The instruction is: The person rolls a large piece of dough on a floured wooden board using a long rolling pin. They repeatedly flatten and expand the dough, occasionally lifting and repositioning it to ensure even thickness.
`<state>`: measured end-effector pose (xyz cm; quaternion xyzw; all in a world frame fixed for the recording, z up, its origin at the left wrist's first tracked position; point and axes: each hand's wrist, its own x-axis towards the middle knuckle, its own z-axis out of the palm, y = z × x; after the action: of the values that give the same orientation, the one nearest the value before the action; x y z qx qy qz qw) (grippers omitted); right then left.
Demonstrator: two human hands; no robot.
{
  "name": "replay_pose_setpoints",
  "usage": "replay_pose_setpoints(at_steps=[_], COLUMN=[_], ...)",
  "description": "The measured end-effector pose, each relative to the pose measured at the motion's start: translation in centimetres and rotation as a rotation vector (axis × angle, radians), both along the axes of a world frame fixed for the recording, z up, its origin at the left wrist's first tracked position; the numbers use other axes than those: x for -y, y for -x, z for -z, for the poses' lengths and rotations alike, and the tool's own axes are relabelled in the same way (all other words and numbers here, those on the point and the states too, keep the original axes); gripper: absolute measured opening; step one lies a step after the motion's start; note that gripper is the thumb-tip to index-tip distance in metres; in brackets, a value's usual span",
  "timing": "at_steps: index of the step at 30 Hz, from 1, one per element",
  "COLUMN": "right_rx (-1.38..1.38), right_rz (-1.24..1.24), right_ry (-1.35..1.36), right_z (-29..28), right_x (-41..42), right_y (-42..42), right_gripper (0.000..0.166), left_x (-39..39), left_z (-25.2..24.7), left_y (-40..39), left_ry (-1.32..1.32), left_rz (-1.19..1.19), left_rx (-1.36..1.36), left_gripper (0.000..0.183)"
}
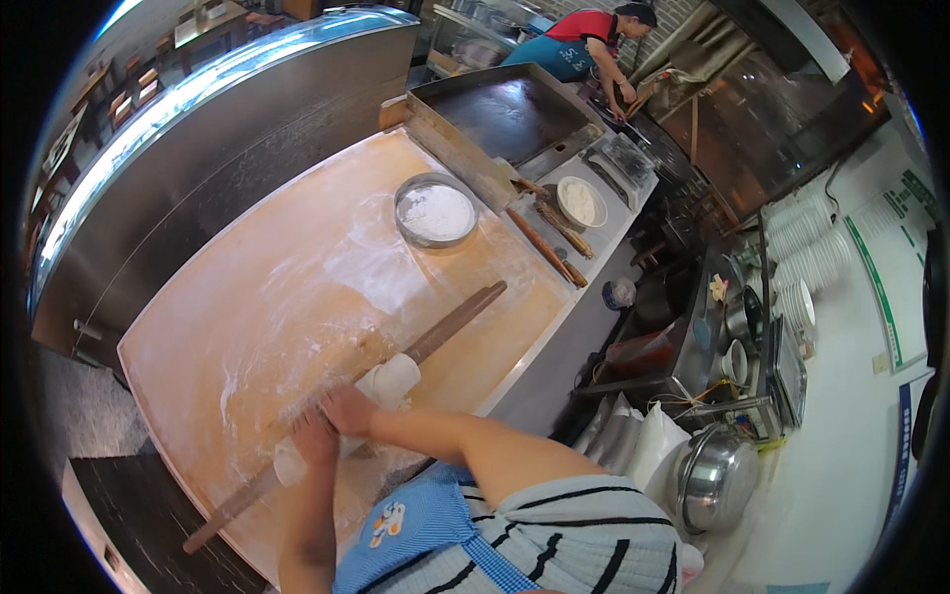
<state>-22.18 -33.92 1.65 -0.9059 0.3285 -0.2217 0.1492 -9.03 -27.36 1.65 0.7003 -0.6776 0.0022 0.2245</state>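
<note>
A long wooden rolling pin (456, 321) lies diagonally over the floured wooden board (252, 282), with white dough (393, 377) wrapped around its middle. Both hands rest close together on the wrapped part. My left hand (315, 434) is on the lower-left side, fingers over the roll; my right hand (349, 408) presses beside it. Dough bulges out past the hands on both sides. Whether the fingers close around the roll is not clear. Loose flour is scattered about the hands. Farther up the board stands a round metal sieve (436, 211) with white flour in it.
Thin wooden rolling pins (540, 246), a small brush (564, 230) and a bowl of flour (581, 202) stand right of the board. Beyond is a flat griddle (512, 111); a co-worker (579, 44) works behind it. Stacked plates (813, 260) and a large metal pot (716, 479) are at the right.
</note>
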Motion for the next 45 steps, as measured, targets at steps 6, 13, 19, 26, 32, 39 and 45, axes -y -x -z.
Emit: replay_pose_setpoints(at_steps=[6, 13, 19, 26, 32, 39, 45], right_rx=[0.07, -0.199, -0.408, -0.552, -0.071, -0.33, -0.115], right_rz=[-0.088, 0.114, 0.128, 0.031, -0.052, 0.041, -0.002], right_ry=[-0.026, 0.008, -0.122, -0.261, 0.067, -0.015, 0.02], right_z=[-1.6, 0.2, -1.8, -2.6, -6.6, 0.2, -1.2], right_x=[1.5, 7.7, 10.3, 7.8, -5.7, 8.4, 4.2], right_y=[-0.2, -2.1, 2.9, 5.7, 13.5, 7.7, 7.4], right_gripper=[0.028, 0.033, 0.037, 0.04, 0.044, 0.046, 0.048], left_x=[0.4, 5.1, 1.3, 0.0, -16.8, -1.2, -3.6], left_z=[1.3, -0.2, 5.6, -3.8, -2.4, -0.9, -3.8], left_y=[0.0, -5.8, -10.6, -6.4, 0.4, -6.5, -2.8], left_ry=[0.103, -0.288, -0.063, -0.647, -0.128, -0.207, -0.017], left_rz=[-0.027, -0.101, -0.213, -0.218, -0.025, -0.186, -0.088], left_rx=[0.017, 0.096, 0.194, -0.083, 0.019, -0.094, 0.026], left_gripper=[0.026, 0.032, 0.041, 0.05, 0.063, 0.049, 0.043])
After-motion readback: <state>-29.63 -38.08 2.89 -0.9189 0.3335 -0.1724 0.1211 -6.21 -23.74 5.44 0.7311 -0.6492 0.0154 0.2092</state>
